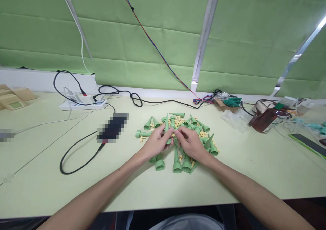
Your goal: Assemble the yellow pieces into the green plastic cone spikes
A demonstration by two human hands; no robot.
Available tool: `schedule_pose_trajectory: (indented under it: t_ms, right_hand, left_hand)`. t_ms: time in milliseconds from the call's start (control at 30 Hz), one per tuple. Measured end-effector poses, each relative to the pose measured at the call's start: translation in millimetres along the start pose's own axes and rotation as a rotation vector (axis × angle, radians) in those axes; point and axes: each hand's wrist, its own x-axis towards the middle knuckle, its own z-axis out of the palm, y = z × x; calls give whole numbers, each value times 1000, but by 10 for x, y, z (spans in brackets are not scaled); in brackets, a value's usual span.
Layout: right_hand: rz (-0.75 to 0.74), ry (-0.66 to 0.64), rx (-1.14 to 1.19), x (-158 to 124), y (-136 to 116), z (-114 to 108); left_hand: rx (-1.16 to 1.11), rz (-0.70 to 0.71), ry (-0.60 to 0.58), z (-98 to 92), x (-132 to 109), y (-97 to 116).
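Green spike: we grip upright, L hand, prob. to steady it; R hand pinches yellow peg alongside.

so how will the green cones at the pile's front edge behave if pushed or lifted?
The green cones look stiff, with straight, smooth moulded tapers. They're probably light: their wide ends look open and hollow. Pushed, one would likely roll in an arc, being round and tapered, unless neighbours block it.

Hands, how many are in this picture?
2: the left hand holds a green cone; the right hand, just beside it, pinches a small yellow piece. No others show.
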Motion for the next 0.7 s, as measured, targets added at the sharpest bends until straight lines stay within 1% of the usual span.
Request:
schedule_pose_trajectory:
  t_ms: [267, 500, 700]
  right_hand:
    - [-5, 15, -8, 10, 26, 17]
    - [-9, -12, 7, 15, 21, 27]
    - [1, 42, 20, 5, 39, 22]
  left_hand:
    - [14, 16, -53, -5, 0, -16]
    - [39, 19, -69, -10, 0, -42]
    - [22, 10, -57, -1, -5, -19]
